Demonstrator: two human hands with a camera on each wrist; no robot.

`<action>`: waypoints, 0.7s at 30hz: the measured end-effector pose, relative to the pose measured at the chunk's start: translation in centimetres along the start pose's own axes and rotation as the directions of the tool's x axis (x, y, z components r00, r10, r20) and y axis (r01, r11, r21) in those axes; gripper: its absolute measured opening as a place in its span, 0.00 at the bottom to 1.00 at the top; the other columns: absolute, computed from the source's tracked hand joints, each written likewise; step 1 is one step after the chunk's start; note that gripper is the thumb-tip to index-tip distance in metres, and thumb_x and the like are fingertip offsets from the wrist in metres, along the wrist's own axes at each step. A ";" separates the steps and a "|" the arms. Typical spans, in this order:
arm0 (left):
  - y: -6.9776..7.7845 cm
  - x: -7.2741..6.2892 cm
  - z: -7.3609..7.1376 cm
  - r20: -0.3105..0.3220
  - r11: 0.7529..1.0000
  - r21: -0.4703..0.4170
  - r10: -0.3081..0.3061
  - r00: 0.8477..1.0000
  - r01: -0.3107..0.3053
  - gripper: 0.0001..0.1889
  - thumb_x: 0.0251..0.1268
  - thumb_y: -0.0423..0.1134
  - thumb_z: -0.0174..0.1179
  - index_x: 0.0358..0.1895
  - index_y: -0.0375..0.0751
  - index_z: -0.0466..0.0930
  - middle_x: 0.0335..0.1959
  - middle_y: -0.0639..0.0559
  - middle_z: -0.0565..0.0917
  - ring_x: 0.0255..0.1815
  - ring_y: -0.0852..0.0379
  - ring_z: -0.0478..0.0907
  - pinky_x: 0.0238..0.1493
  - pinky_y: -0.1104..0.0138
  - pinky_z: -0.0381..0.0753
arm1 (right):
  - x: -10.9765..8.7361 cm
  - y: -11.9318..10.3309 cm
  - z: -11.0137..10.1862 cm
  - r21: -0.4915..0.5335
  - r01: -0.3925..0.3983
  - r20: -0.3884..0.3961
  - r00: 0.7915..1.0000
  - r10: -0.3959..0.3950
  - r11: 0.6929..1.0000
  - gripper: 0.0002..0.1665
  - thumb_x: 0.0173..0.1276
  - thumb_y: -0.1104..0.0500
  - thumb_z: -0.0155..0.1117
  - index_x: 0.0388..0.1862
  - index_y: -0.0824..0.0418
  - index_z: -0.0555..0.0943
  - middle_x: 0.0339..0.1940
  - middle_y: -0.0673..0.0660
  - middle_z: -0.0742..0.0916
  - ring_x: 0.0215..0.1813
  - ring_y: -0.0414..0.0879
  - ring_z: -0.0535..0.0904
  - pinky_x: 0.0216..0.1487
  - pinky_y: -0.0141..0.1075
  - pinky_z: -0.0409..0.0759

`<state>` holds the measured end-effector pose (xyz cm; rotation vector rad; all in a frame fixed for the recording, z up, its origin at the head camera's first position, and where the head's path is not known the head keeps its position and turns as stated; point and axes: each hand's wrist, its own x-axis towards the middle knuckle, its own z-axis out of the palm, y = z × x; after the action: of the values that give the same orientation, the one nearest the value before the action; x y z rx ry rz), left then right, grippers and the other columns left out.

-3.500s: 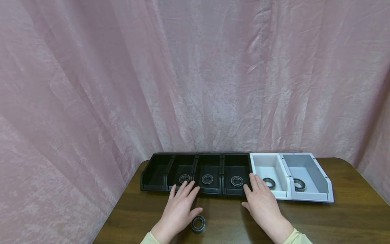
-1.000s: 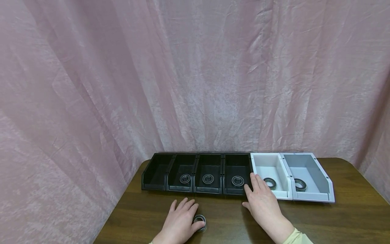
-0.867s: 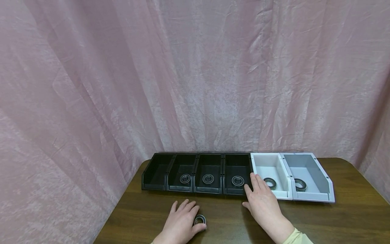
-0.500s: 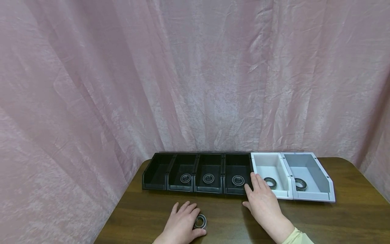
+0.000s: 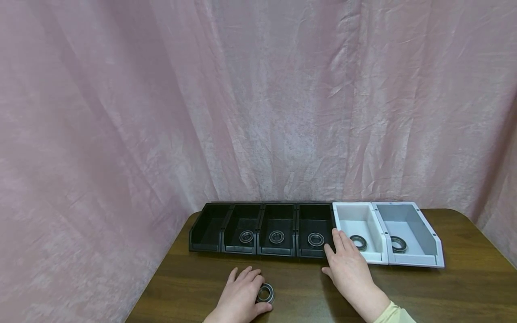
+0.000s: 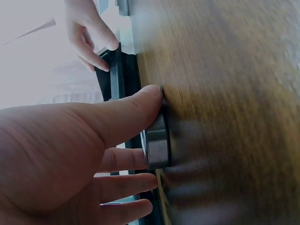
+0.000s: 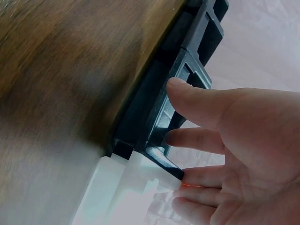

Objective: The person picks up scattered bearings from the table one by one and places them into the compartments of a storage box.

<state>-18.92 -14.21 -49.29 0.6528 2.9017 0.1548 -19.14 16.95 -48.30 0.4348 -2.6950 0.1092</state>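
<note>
A metal ball bearing [image 5: 265, 293] lies flat on the brown wooden table, and my left hand [image 5: 238, 298] pinches it by its outer rim. In the left wrist view, the thumb is on one side of the bearing [image 6: 157, 143] and the index fingertip meets the other, while the remaining fingers stay extended. Farther right, my right hand [image 5: 348, 269] rests with loosely bent fingers at the wall between the rightmost black bin [image 5: 315, 220] and the white bin [image 5: 355, 215]. Its thumb stands near the black bin's front edge in the right wrist view.
Several black bins [image 5: 242, 215] stand in a row at the table's back, followed by the white bin and a grey bin [image 5: 404, 217]. Single bearings lie in most of them, such as the bearing [image 5: 276, 237] in the third bin. A pink curtain [image 5: 262, 112] hangs behind.
My left hand has drawn back from the second black bin to the bearing on the table, and its thumb and index finger have closed on it. The right hand has stayed in place.
</note>
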 end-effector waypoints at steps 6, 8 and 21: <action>0.1 0.0 -0.1 0.006 1.000 -0.004 -0.009 1.000 0.009 0.32 0.61 0.66 0.79 0.59 0.47 0.89 0.69 0.45 0.85 0.76 0.38 0.76 0.75 0.27 0.66 | -0.1 0.0 0.1 -0.011 0.007 -0.016 1.000 -0.007 1.000 0.35 0.55 0.49 0.91 0.55 0.69 0.89 0.72 0.81 0.78 0.74 0.74 0.76 0.75 0.61 0.77; 0.2 0.0 -0.1 0.009 1.000 -0.007 -0.011 1.000 0.011 0.32 0.61 0.65 0.79 0.59 0.47 0.89 0.69 0.45 0.85 0.76 0.38 0.76 0.75 0.27 0.66 | 0.0 0.0 0.1 -0.010 0.008 -0.018 1.000 -0.009 1.000 0.35 0.55 0.49 0.91 0.55 0.69 0.89 0.72 0.81 0.78 0.74 0.74 0.76 0.75 0.61 0.77; 0.0 0.2 0.1 0.006 1.000 -0.015 -0.021 1.000 0.021 0.32 0.61 0.65 0.79 0.58 0.45 0.89 0.69 0.45 0.85 0.76 0.39 0.76 0.76 0.29 0.67 | 0.0 0.1 0.1 -0.008 0.012 -0.025 1.000 -0.012 1.000 0.35 0.55 0.49 0.92 0.54 0.69 0.89 0.72 0.81 0.78 0.73 0.75 0.76 0.74 0.61 0.77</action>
<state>-19.08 -14.07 -49.38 0.6190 2.8977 0.1710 -19.19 17.01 -48.40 0.4447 -2.6671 0.1005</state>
